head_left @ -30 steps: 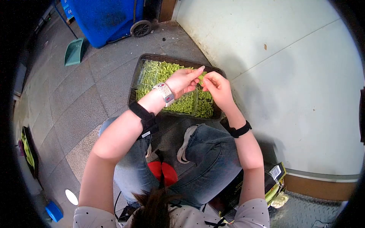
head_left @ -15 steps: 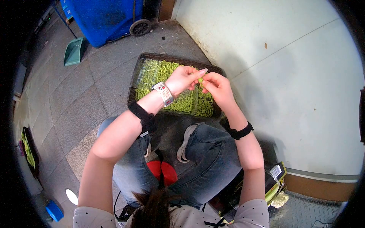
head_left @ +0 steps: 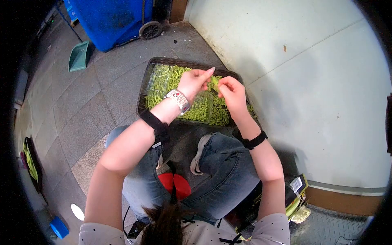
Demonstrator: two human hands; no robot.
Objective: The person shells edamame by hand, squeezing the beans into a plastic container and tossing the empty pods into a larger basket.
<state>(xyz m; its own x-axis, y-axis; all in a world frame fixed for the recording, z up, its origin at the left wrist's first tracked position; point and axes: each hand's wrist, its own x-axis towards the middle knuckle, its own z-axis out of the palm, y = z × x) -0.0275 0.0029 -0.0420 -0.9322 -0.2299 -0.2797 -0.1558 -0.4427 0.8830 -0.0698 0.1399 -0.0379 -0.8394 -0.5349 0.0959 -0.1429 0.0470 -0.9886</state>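
Between my knees and the wall sits a dark plastic basket (head_left: 192, 64) full of green bean pods (head_left: 178, 73), with a heap of loose shelled beans (head_left: 197, 108) in its middle. Clear plastic packaging (head_left: 158, 77) covers part of the left side. Above the basket, my right hand (head_left: 232, 92) pinches a green bean pod (head_left: 215, 83) at its fingertips. My left hand (head_left: 196, 83) is just left of it and apart from it, thumb and forefinger pressed together; whatever they hold, if anything, is too small to make out.
A pale wall panel (head_left: 310, 81) rises close on the right. Beyond the basket stand a blue wheeled bin (head_left: 110, 20) and a green dustpan (head_left: 79, 56). Beside my right elbow lies a dark box (head_left: 300, 185); a red round object (head_left: 179, 185) is between my legs.
My hands have moved apart: the left shifted slightly left and up, the right slightly down. The pod, earlier between both hands, now stays at the right fingertips.
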